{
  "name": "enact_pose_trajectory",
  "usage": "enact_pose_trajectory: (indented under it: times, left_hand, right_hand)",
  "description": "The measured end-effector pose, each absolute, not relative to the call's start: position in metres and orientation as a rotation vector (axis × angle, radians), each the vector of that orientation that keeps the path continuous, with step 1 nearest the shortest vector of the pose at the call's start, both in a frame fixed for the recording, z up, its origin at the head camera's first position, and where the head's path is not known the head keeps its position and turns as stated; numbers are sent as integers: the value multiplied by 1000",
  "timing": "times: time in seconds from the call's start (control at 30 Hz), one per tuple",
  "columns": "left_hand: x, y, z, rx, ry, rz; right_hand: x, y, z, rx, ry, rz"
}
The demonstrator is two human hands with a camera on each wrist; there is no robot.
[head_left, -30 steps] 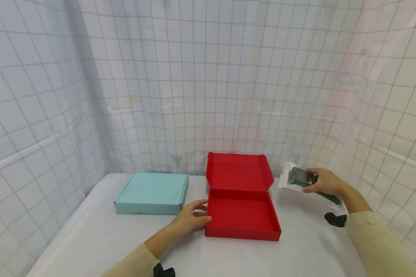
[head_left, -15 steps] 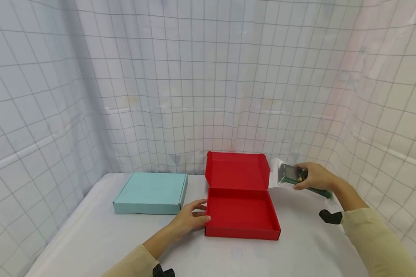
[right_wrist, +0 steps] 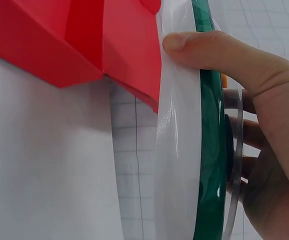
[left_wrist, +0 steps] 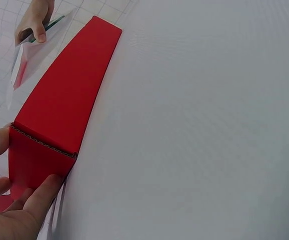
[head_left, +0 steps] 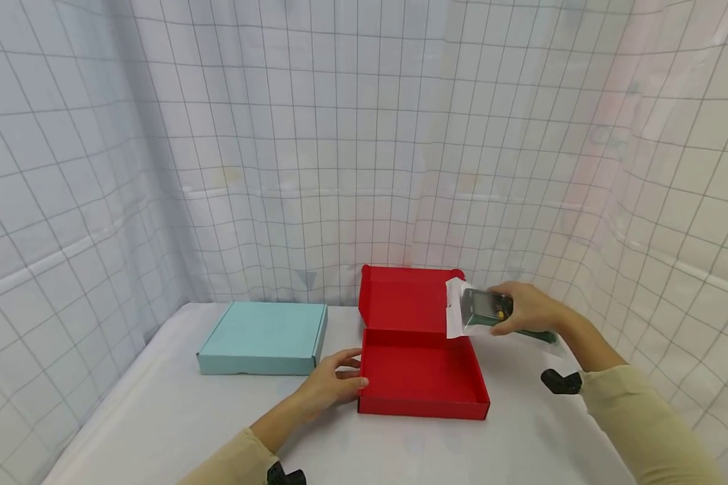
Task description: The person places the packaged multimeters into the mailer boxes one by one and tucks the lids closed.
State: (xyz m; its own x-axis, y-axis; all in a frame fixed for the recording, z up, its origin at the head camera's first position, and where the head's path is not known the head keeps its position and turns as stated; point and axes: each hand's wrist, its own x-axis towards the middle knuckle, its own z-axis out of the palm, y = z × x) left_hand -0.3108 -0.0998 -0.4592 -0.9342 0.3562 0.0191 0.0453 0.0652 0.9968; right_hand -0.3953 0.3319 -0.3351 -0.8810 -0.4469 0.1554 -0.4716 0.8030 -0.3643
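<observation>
My right hand (head_left: 529, 308) grips a green-and-black device with a grey screen and an orange-yellow button (head_left: 485, 308), packed in clear plastic with a white end. It is raised at the right of an open red box (head_left: 425, 409), the package's white end overlapping the box's lid in the head view. In the right wrist view my thumb presses the package's pale face (right_wrist: 179, 130), fingers on the far side. My left hand (head_left: 334, 382) rests against the box's left side wall (left_wrist: 39, 162), fingers spread along it and not wrapped round. The inside of the box looks bare.
A closed light-blue box (head_left: 267, 337) lies on the white-covered table (head_left: 158, 417) left of the red box. The red lid (head_left: 403, 300) leans back. Grid-patterned white curtains (head_left: 364, 148) surround the table at the back and sides.
My right hand has moved left with the packaged device, from the far right to beside and partly in front of the red lid. The left hand and both boxes have stayed put.
</observation>
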Motion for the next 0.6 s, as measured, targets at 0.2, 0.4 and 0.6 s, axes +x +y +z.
enact_pose_trajectory:
  times: [0.2,0.4,0.6]
  left_hand:
    - [-308,-100,-460,401,2125,1956]
    - [-308,-99,-459,393,2124,1951]
    - [-308,-98,-459,410,2128,1949]
  right_hand:
    - [-393,311,-337,845,-2915,660]
    - [-389,291,-339,909,-2912,641]
    - [-389,272,-348,947,-2921,576]
